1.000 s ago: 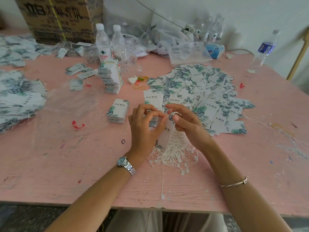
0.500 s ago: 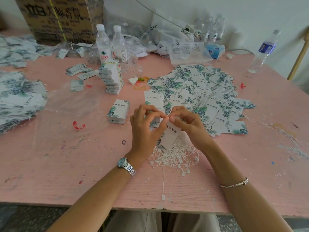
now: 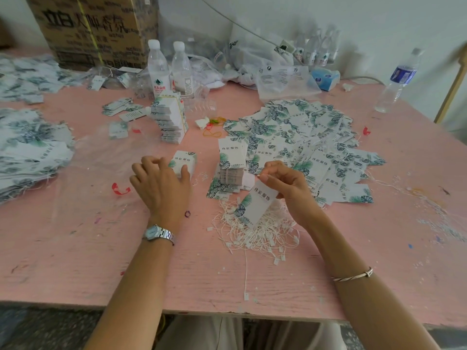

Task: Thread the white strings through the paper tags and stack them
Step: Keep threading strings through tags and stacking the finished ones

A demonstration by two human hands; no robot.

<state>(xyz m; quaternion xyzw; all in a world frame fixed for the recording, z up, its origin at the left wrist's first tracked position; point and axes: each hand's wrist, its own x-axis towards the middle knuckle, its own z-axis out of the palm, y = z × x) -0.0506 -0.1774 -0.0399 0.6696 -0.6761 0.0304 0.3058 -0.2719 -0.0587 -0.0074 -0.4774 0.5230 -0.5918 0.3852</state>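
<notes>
While the right hand (image 3: 285,183) pinches a paper tag (image 3: 256,207) by its top edge between thumb and forefinger, the tag hangs tilted, printed face up, over the heap of white strings (image 3: 255,236), which lies at six o'clock from that hand on the pink table (image 3: 75,261). I cannot tell whether a string passes through the tag. The left hand (image 3: 161,184) sits at nine o'clock from the right, fingers curled over a small stack (image 3: 185,160) of tags, thumb pressed to its near side. Between the hands stands a banded stack (image 3: 231,171). Loose tags (image 3: 303,132) fan out at one o'clock from the right hand. A tall stack (image 3: 171,120) and water bottles (image 3: 158,69) stand at twelve o'clock from the left hand.
</notes>
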